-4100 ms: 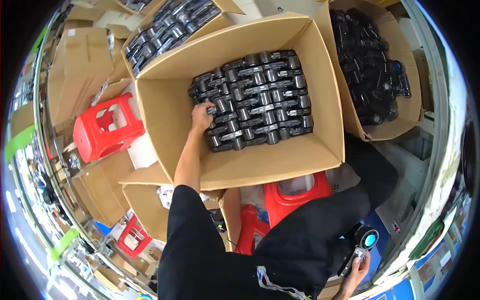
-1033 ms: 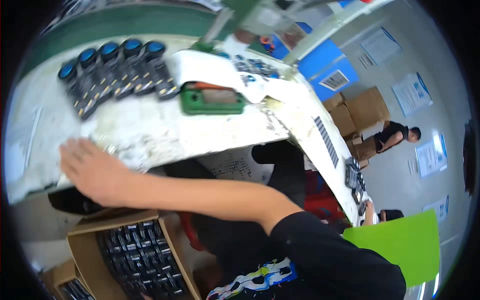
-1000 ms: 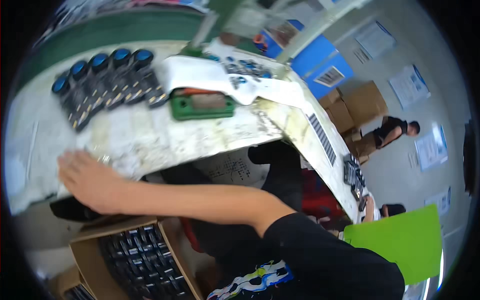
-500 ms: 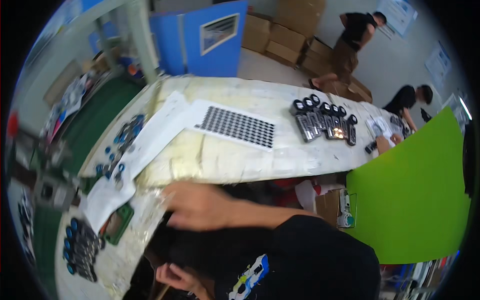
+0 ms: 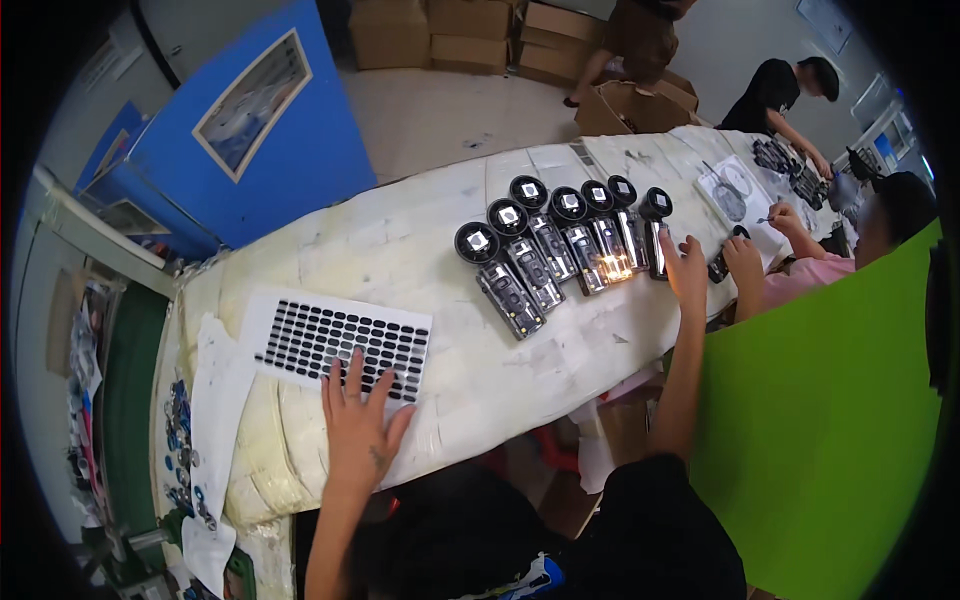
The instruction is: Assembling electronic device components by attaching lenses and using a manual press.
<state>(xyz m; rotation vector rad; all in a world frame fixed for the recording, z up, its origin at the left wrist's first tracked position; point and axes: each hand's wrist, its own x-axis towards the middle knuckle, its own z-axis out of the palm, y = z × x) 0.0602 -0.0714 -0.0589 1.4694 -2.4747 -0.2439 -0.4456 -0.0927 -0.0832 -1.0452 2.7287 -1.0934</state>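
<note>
My left hand lies with spread fingers on the lower right part of a white sheet bearing rows of black oval pieces. Several handheld devices with black round heads and clear, dark-filled bodies lie side by side on the table, among them one at the left end. Reaching out to the far right, my right hand is at the rightmost device, its fingers apart beside the clear body. Whether they touch it is hard to tell.
Beside my right hand, a person in pink works over a white paper. A green panel stands at the right. A white paper strip and small blue-rimmed parts lie at the left. Cardboard boxes stand behind the table.
The view has swung right and closer to the devices. My left hand has come up onto the sheet, and my right hand has reached out to the rightmost device.
</note>
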